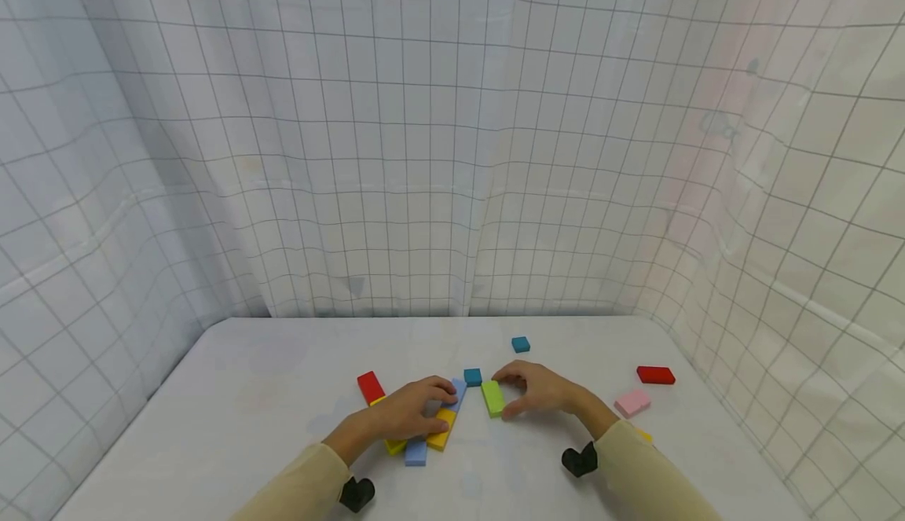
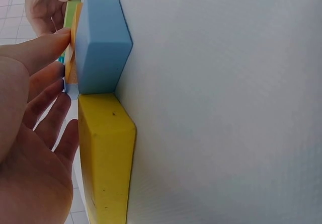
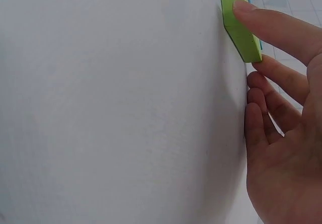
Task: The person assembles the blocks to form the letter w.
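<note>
My left hand (image 1: 413,409) arches over a group of flat blocks. Its thumb lies at the orange block (image 1: 440,436), its fingertips at the long light blue block (image 1: 459,388) beyond. A second light blue block (image 2: 104,38) and a yellow block (image 2: 108,153) stand close under this hand in the left wrist view. My right hand (image 1: 540,389) pinches a lime green block (image 1: 492,399) lengthwise, thumb at the near end and index finger at the far end. In the right wrist view the thumb overlaps the green block (image 3: 244,40); the other fingers curve loosely below.
A small teal block (image 1: 473,378) lies just beyond the green one, another teal block (image 1: 521,344) farther back. A red block (image 1: 371,387) sits left of the group. Right of my right arm are a red block (image 1: 656,376), a pink block (image 1: 632,403) and a partly hidden yellow piece (image 1: 644,434).
</note>
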`<state>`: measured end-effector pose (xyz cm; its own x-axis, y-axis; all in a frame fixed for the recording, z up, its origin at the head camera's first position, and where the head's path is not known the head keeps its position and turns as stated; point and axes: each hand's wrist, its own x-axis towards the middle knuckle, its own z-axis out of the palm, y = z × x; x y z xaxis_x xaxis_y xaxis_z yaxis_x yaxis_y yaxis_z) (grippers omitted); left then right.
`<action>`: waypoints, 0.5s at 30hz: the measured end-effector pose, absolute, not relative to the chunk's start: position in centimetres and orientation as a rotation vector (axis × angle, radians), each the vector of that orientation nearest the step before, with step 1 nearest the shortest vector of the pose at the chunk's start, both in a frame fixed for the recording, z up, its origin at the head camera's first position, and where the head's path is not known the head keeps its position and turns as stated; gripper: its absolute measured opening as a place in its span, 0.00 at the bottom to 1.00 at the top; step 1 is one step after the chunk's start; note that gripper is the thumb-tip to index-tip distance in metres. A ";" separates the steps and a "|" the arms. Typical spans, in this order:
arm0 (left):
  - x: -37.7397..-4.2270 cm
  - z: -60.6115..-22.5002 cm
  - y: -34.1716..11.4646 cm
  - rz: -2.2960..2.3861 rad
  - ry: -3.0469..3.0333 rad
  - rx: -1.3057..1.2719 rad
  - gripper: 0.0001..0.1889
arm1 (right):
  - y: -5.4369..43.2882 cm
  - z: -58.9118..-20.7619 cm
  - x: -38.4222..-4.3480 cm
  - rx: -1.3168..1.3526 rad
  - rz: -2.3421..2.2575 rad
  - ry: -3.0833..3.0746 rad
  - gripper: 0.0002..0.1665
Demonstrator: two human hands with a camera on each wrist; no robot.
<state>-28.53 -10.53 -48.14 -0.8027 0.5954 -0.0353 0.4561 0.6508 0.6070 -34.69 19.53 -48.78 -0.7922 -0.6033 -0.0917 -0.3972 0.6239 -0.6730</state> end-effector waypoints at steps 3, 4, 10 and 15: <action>-28.6 -48.3 -10.6 0.874 2.640 0.862 0.21 | 19.5 -48.7 -34.7 -0.804 -0.951 2.537 0.36; -28.6 -48.3 -10.6 0.875 2.640 0.864 0.21 | 19.5 -48.7 -34.7 -0.801 -0.952 2.537 0.36; -28.7 -48.2 -10.6 0.871 2.640 0.868 0.21 | 19.5 -48.7 -34.7 -0.787 -0.954 2.541 0.36; -28.7 -48.3 -10.6 0.874 2.636 0.866 0.21 | 19.4 -48.7 -34.6 -0.768 -0.971 2.536 0.36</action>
<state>-28.70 -10.63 -48.29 -0.7985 0.6012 -0.0324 0.4628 0.6473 0.6056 -34.65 19.37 -48.73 -0.8048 -0.5850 -0.0999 -0.3688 0.6248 -0.6882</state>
